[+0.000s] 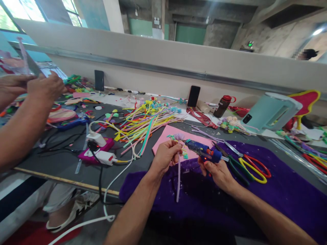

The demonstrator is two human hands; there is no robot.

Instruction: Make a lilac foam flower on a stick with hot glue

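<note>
The left hand (166, 153) was closed around a pale lilac pipe-cleaner stem (178, 177), pinching it near the top so that the small fuzzy flower head (179, 136) stood just above the fingers and the long stem hung down over the purple plush cloth (281, 190). The right hand (219, 173) gripped a blue hot glue gun (203, 151) with a small red light glowing on its body; the gun's nozzle pointed left and sat just beside the flower head, though whether it touched could not be told. Both hands were held above the near edge of the worktop (63, 163), over the cloth and in front of a pink sheet (166, 136). To the right of the glue gun lay scissors with red and yellow handles (251, 166) on the cloth. Behind the pink sheet spread a heap of coloured pipe cleaners (143, 124), and to its left a white power strip (103, 157) rested on a magenta pad with cords plugged in. Farther back, a black phone (193, 96) leaned upright near a dark bottle with a red lid (222, 105). At the left edge a co-worker's hands (30, 86) were held together around a clear item, well apart from the person's own.
</note>
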